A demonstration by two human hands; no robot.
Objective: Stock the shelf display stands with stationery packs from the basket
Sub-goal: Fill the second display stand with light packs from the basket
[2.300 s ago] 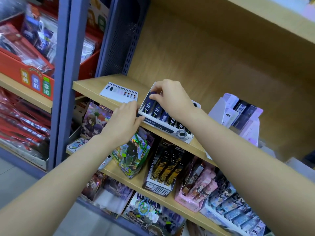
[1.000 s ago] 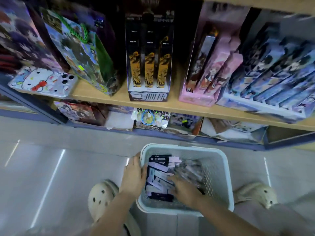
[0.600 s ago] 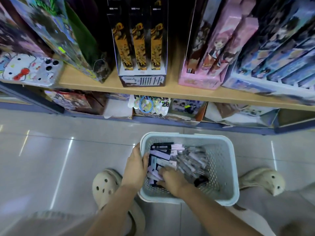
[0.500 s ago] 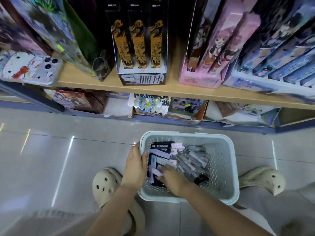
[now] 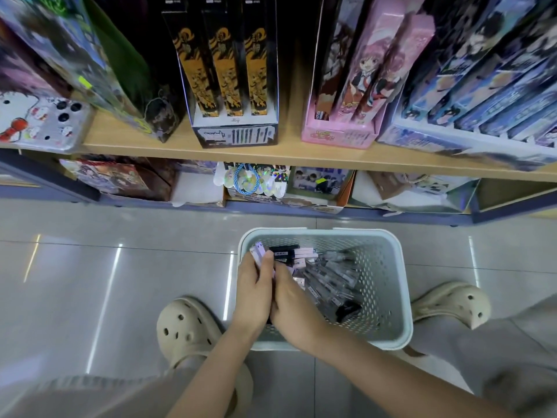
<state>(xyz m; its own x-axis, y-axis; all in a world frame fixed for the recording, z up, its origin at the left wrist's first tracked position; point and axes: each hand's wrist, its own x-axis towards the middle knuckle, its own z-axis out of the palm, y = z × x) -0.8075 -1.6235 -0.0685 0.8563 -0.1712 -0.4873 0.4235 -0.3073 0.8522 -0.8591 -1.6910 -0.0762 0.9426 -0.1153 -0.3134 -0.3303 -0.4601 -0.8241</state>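
A pale perforated basket [image 5: 382, 285] stands on the tiled floor below the shelves. Inside lie black-and-lilac stationery packs [image 5: 297, 254] on the left and several clear-wrapped pen packs [image 5: 333, 280] on the right. Both hands reach into its left side. My left hand [image 5: 254, 292] grips a bunch of the lilac packs [image 5: 258, 251], whose ends stick out above its fingers. My right hand [image 5: 291, 301] presses against the same bunch from the right, its fingers hidden under the packs.
A wooden shelf [image 5: 271, 155] above the basket carries a black-and-orange display box [image 5: 229, 86], a pink display box [image 5: 355, 95] and a blue one [image 5: 482, 110]. Beige clogs [image 5: 187, 330] stand either side of the basket. Bare floor lies to the left.
I turned from the upper shelf display down to the basket. Since half a second ago, both hands have closed together on a bunch of lilac packs and lifted its ends.
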